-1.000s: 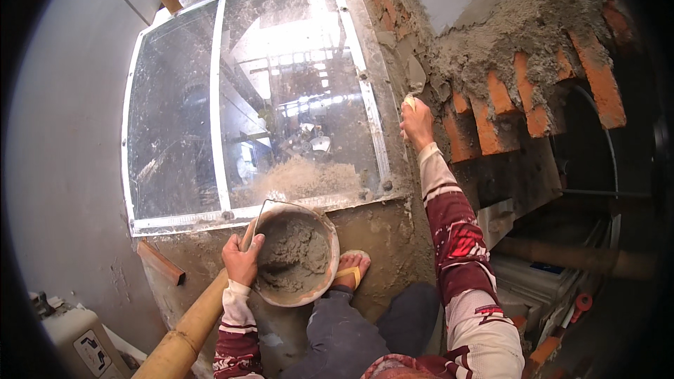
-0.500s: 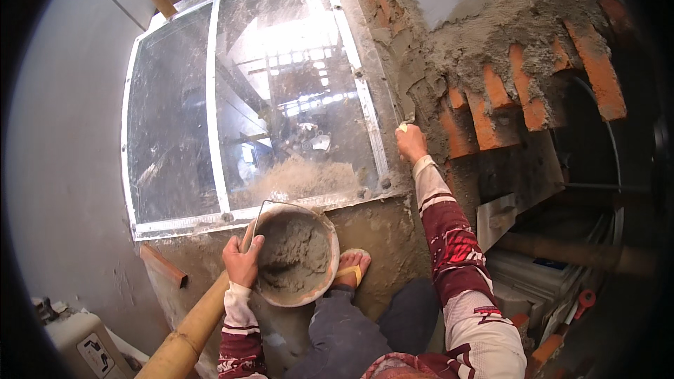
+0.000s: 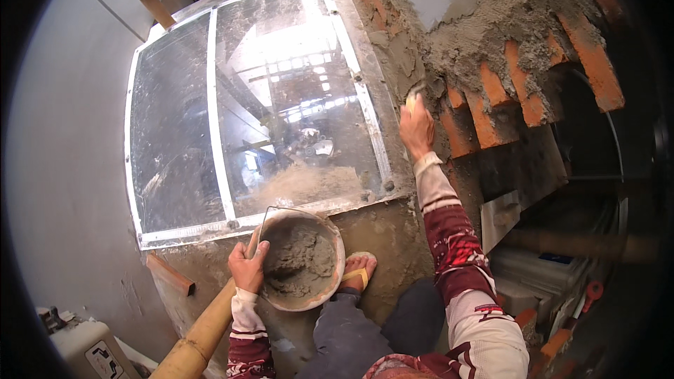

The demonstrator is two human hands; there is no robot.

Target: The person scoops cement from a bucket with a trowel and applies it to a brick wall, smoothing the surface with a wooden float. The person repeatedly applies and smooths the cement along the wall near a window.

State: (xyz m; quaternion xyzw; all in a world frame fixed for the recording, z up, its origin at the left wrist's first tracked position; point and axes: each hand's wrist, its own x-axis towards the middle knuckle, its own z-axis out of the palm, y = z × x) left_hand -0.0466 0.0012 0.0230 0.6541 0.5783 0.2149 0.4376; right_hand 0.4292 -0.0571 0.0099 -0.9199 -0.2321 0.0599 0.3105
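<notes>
My left hand (image 3: pixel 247 267) is closed on the left rim of a bucket (image 3: pixel 340 245), its thumb over the edge. Grey wet mortar (image 3: pixel 303 256) lies in the bucket, and a thin wire handle stands up from its far side. Stretched forward, my right hand (image 3: pixel 418 128) grips a small trowel (image 3: pixel 411 102) by its pale handle. The trowel's blade, only partly visible, is against the mortared brick edge (image 3: pixel 406 63) beside the glass panel (image 3: pixel 281 133). Smeared mortar covers that edge around the blade.
Broken orange bricks (image 3: pixel 533 88) jut out of rough mortar on the right, above a dark gap. A bamboo pole (image 3: pixel 193 340) slants up on the left near a loose brick piece (image 3: pixel 170 274). My sandalled foot (image 3: pixel 359 271) stands beside the bucket.
My right hand has moved forward along the mortared edge with the trowel, and its wrist has turned. The left hand stays on the bucket; the view has shifted slightly.
</notes>
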